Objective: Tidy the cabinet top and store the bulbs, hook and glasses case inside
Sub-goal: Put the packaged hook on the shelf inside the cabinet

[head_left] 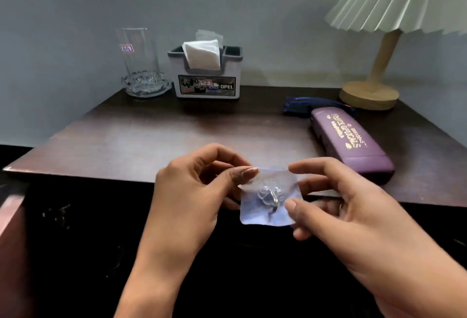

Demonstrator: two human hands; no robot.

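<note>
A clear adhesive hook (268,197), a see-through square pad with a metal hook in its middle, hangs in the air just in front of the cabinet top's near edge. My left hand (192,191) pinches its upper left corner. My right hand (336,199) grips its right side with thumb and fingers. A purple glasses case (351,141) with gold lettering lies on the right of the dark wooden cabinet top (156,135). Behind the case lies a dark blue package (303,105); what it holds I cannot tell.
At the back stand a tall glass (137,52) in a glass ashtray (145,86) and a grey tissue box (206,75). A wooden lamp (374,85) with a pleated shade fills the back right corner. Below the top edge the cabinet front is dark.
</note>
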